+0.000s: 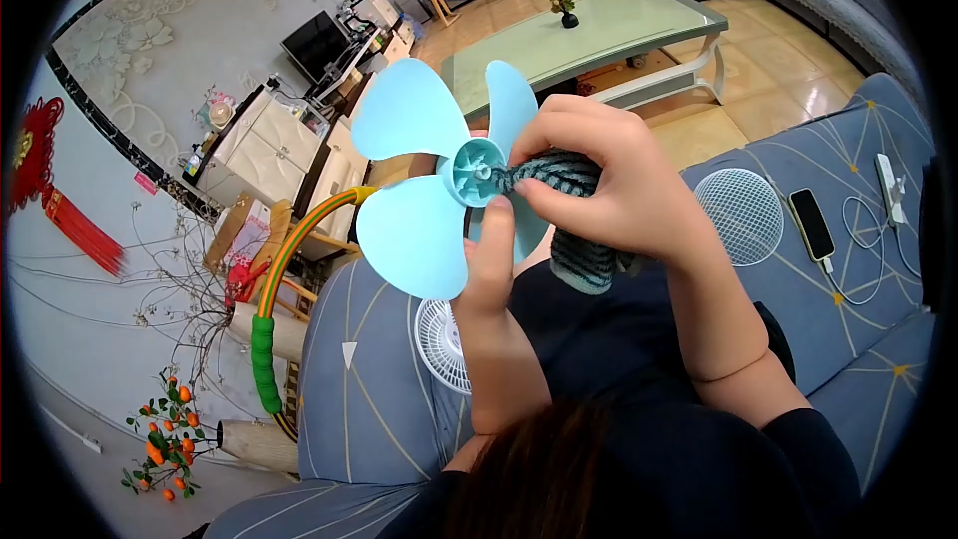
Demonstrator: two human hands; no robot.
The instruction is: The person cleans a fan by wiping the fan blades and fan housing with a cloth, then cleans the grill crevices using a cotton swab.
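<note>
A light blue fan blade point(409, 110) with several petals faces me, the ribbed back of its hub in view. My left hand point(489, 260) holds it from below, the thumb at the hub's lower rim. Pinched in my right hand point(609, 165) is a dark and teal striped cloth point(582, 265), one twisted end touching the inside of the hub. The rest of the cloth hangs under my right palm. Behind my left wrist, a white fan base with a round grille point(436, 344) is partly hidden.
On the blue sofa point(848, 155) at the right lie a round mesh grille point(738, 218), a phone point(812, 225) on a cable and a white power strip point(888, 188). A glass-topped table point(599, 30) stands ahead. A green-handled curved rod point(263, 359) is at the left.
</note>
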